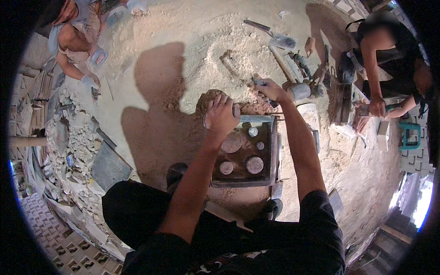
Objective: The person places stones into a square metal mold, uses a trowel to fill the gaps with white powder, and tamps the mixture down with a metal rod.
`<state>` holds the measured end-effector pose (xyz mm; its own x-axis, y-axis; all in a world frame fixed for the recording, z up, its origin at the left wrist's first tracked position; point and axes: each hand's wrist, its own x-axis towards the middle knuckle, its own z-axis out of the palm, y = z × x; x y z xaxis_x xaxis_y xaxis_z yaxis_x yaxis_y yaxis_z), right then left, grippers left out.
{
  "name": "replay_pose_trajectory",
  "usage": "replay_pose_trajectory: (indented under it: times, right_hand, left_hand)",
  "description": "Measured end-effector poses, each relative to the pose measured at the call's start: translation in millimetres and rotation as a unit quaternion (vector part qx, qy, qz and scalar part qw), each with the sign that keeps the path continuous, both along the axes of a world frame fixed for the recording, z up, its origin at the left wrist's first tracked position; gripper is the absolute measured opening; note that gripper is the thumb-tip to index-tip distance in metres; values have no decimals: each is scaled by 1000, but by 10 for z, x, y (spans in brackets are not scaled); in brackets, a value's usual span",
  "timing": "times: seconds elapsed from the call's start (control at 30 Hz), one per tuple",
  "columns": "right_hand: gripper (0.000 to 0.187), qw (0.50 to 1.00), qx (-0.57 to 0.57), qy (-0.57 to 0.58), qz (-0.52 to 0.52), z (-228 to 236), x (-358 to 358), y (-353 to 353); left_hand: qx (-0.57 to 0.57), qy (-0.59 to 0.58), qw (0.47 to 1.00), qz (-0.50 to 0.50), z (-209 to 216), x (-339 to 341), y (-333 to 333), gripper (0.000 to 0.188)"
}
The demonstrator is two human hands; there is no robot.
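A square dark frame (274,151) lies on the sandy floor between my forearms, with brown sand packed inside it. Several pale round discs (254,165) of different sizes sit flush in that sand. At the frame's far left corner, my left hand (222,114) is closed, its fingers curled over beside a mound of dark sand (208,99); what lies under the palm is hidden. Just beyond the far right corner, my right hand (271,90) is wrapped round a small dark tool (261,94), whose kind I cannot make out.
Broken pale rubble (75,133) and a grey slab (109,166) lie at left. A trowel (282,41), a can (300,91) and several tools lie at far right. One person (389,59) works at right by a teal stool (409,135), another person (75,43) at far left.
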<state>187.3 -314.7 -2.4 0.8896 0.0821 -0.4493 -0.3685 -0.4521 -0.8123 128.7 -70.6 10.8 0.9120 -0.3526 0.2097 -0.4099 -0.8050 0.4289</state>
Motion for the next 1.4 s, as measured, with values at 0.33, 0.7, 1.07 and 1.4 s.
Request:
replay_pose_trajectory:
  times: [0.33, 0.7, 1.07, 1.4]
  right_hand:
    - [22, 1000, -10, -28, -10, 760, -560, -109]
    - [31, 993, -3, 18, -115, 797, -2342, 491]
    - [46, 948, -261, -110, -142, 617, -3226, 649]
    - [58, 957, -243, -55, -151, 841, -3952, 1084]
  left_hand:
    - [14, 3, 1000, -1, -18, 1, 60, 37]
    - [-113, -15, 992, -53, -464, -30, -92, 59]
    - [-140, -28, 978, -154, 43, -972, -815, 60]
    - [-90, -89, 965, -228, 43, -1770, -500, 64]
